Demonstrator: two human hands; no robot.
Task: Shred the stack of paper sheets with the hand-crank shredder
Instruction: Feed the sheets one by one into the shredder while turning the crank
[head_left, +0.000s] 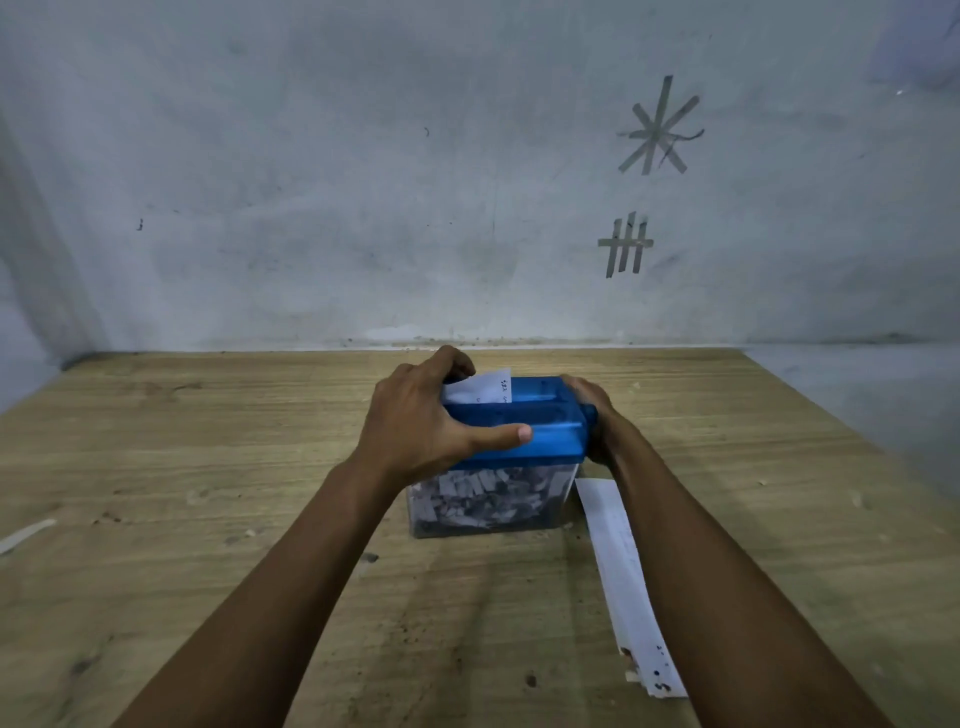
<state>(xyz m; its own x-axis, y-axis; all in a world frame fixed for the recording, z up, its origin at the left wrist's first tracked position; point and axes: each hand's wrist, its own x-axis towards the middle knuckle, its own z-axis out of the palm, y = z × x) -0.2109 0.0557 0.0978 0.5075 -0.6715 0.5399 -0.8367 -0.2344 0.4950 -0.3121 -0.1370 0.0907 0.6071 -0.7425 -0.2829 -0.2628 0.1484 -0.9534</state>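
Head view: the shredder (550, 441) stands mid-table (208, 467), its clear bin full of shreds (483, 493). The left hand (415, 415) grips its blue lid. A sheet (485, 387) sticks up from the slot. The right hand (592, 400) is at the shredder's right end; its grip cannot be told. The paper stack (623, 571) lies just right of the shredder.

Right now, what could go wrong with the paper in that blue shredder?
The left hand gripping the shredder has fingers curled beside the sheet in the slot; they might get nipped if the right hand turns the crank. The bin looks nearly full of shreds, so it could jam.
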